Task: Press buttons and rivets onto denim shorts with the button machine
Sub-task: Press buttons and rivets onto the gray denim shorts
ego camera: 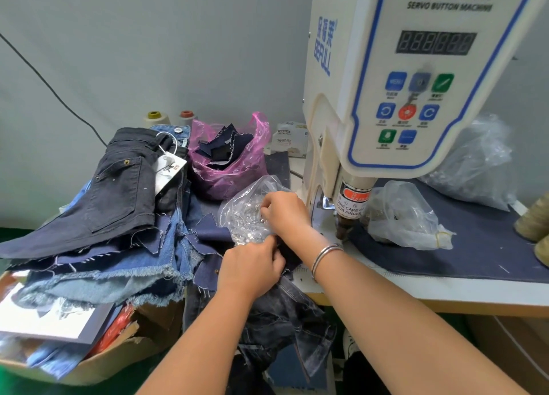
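Far left, a heap of denim shorts (98,246) lies stacked over a cardboard box (124,350), a black pair with a paper tag (167,169) on top. Behind it sits a pink plastic bag (234,163) of dark cloth scraps, with two thread cones against the wall.

In the middle both hands work at a clear plastic bag (246,213) holding small silvery pieces, buttons or rivets by the look of them. The left hand (251,268) is at the bag's near edge, fingers curled and pinching the plastic; a dark pair of shorts (282,314) hangs below it off the table edge, and whether the hand has hold of that too I cannot tell. The right hand (283,212), with a bracelet (325,255) on its wrist, reaches to the bag's mouth, fingers bent in as if picking out a piece; whether one is pinched already I cannot make out.

What matters next, I would say, is that the press head (346,216) of the button machine (416,82) stands just right of the right hand, so that hand is the nearer one to load it, while the shorts lie below and towards the person and must come up and rightwards under the head.

Further right, two more clear bags rest on the blue cloth covering the table (460,264).
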Tool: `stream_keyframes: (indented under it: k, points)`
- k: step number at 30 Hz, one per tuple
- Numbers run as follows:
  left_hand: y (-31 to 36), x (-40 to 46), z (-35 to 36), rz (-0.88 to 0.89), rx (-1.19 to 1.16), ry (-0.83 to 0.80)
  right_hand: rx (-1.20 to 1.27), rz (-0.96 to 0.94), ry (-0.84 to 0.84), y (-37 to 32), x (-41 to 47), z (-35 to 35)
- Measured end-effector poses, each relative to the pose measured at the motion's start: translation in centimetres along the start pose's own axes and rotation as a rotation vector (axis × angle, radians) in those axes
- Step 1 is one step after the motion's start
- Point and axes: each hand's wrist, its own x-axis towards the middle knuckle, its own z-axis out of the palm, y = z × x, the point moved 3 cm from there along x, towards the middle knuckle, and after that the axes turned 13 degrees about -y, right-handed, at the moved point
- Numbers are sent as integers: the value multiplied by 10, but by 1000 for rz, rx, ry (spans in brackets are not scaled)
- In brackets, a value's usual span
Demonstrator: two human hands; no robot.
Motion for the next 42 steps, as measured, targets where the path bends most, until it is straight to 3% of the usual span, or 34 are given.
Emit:
stream_keyframes:
  k: [6,9,13,25,33,42]
  points:
    - [-1,1,0,-33,-16,-60,596,-388,231,-2,-94,-3]
    - [0,0,-1,-11,-38,-21,701,-348,233,34,-142,-4]
    - [-1,-1,-2,-7,-56,19,785,-164,360,89,-158,-13]
    - [-1,-1,0,-21,-24,39,459,-207,230,101,-125,-27]
    - [-2,-1,0,-9,-32,35,394,-225,188,103,-126,-32]
    - [-2,-1,0,1,-27,30,397,-219,256,105,-125,-30]
